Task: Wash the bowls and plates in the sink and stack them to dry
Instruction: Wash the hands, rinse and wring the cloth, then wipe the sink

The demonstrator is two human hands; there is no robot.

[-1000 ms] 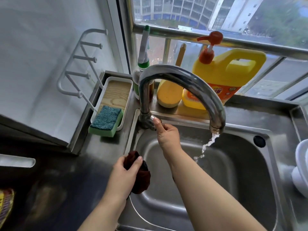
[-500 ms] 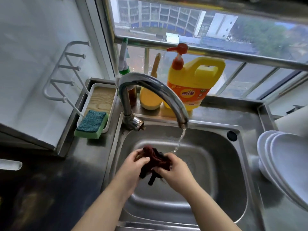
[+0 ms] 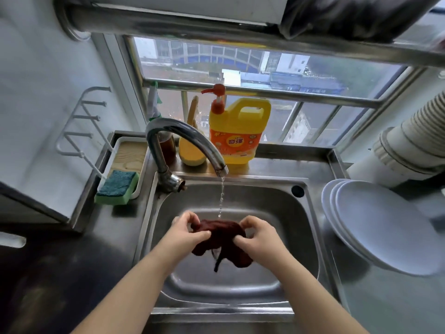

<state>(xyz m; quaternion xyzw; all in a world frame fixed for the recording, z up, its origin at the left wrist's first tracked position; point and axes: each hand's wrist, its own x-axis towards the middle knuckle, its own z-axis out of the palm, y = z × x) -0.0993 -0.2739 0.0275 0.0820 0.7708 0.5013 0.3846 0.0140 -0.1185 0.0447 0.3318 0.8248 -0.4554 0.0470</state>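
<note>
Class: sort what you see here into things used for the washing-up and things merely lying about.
In use: left hand, right hand, dark red cloth, tap, sink, white plates.
Lying about: sponge, yellow detergent jug, wall hooks.

Daylight enters through the window (image 3: 240,75) at 12 o'clock. The sink (image 3: 277,213) carries soft glare on its steel. The bench (image 3: 60,273) at 8 o'clock is dim. Wide-angle distortion bends the frame edges. Slight motion blur throughout.
</note>
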